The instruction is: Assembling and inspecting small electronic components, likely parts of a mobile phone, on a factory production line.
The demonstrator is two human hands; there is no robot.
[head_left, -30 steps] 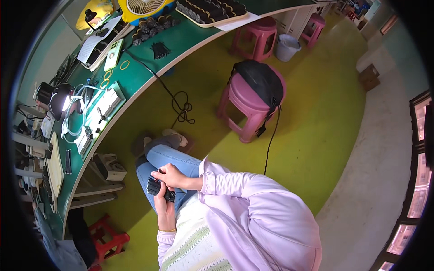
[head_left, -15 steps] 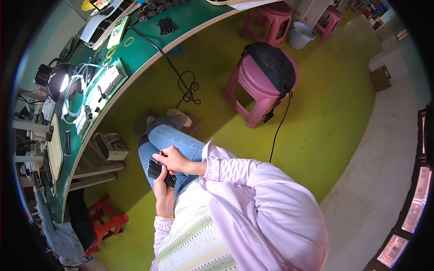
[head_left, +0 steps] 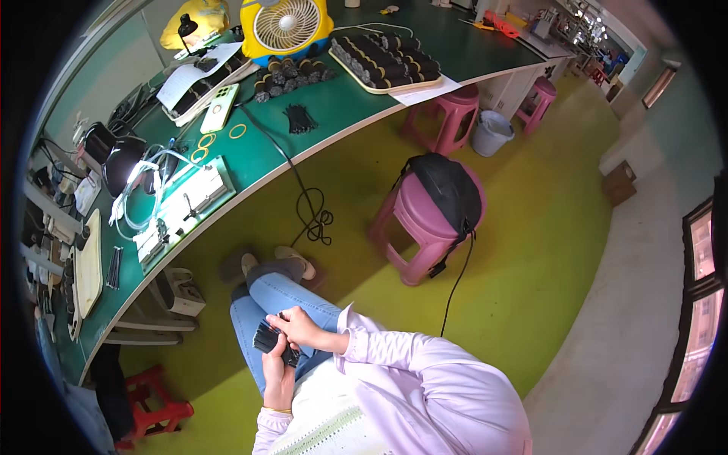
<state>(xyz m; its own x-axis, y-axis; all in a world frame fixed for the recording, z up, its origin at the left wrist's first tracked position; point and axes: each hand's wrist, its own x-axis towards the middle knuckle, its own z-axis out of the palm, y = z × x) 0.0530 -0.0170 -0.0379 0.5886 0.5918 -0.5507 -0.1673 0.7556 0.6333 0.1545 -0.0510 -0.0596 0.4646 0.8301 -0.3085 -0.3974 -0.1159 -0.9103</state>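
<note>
Above my lap I hold a bundle of thin black wires (head_left: 266,338), its cut ends pointing up and to the left. My left hand (head_left: 277,373) wraps round the bundle from below, and a thin yellow band circles that wrist. My right hand (head_left: 300,331) is closed over the upper side of the same bundle, fingertips pressed on it. Whether something small sits between those fingertips is too small to tell. On the green table (head_left: 262,163) lie a loose fan of black wires (head_left: 300,119), several yellow rubber bands (head_left: 237,131) and another small black bunch (head_left: 114,268).
A lit fixture with clear tubing (head_left: 189,199) stands along the table edge. Behind are a yellow fan (head_left: 287,26) and a tray of black bundles (head_left: 387,61). A pink stool (head_left: 425,216) bears a black bag (head_left: 447,189); a cable trails to the floor. A red stool (head_left: 159,409) stands lower left.
The view has tilted up, so more of the table's far side shows, with the fan and tray. Both hands keep hold of the black bundle, nearly in the same pose.
</note>
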